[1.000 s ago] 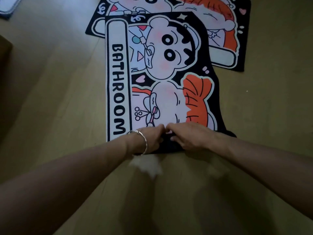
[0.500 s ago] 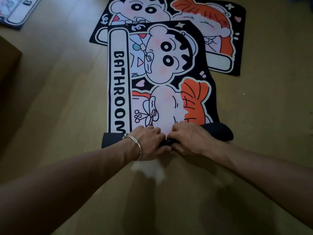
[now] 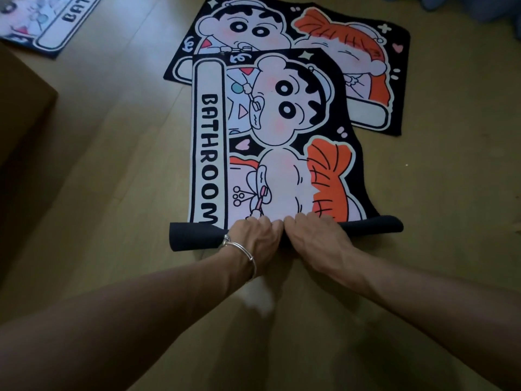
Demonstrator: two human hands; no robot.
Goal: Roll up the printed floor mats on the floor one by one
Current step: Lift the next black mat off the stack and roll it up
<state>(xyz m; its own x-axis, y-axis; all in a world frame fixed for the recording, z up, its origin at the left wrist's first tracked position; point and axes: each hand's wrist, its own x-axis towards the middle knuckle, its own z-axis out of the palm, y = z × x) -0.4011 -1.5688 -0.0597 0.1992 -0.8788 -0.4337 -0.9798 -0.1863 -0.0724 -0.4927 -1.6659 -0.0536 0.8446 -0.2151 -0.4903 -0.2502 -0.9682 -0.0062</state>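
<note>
A printed cartoon mat (image 3: 270, 142) with the word BATHROOM lies lengthwise on the wooden floor. Its near end is turned over into a dark roll (image 3: 191, 237) that spans its width. My left hand (image 3: 255, 238), a silver bangle on its wrist, and my right hand (image 3: 313, 235) sit side by side on the middle of that roll, fingers curled over its far side. A second mat (image 3: 366, 60) of the same print lies flat beyond, partly under the first. A third mat (image 3: 48, 21) shows at the top left corner.
A brown cardboard box (image 3: 19, 131) stands at the left edge. A white scrap (image 3: 259, 299) lies on the floor between my forearms. Bluish fabric (image 3: 485, 9) shows at the top right corner. Bare wooden floor (image 3: 423, 221) stretches right of the mats.
The near end of the mat has gone from a small fold to a thicker dark roll, moved away from me. Both hands have travelled forward with it and stay together on it.
</note>
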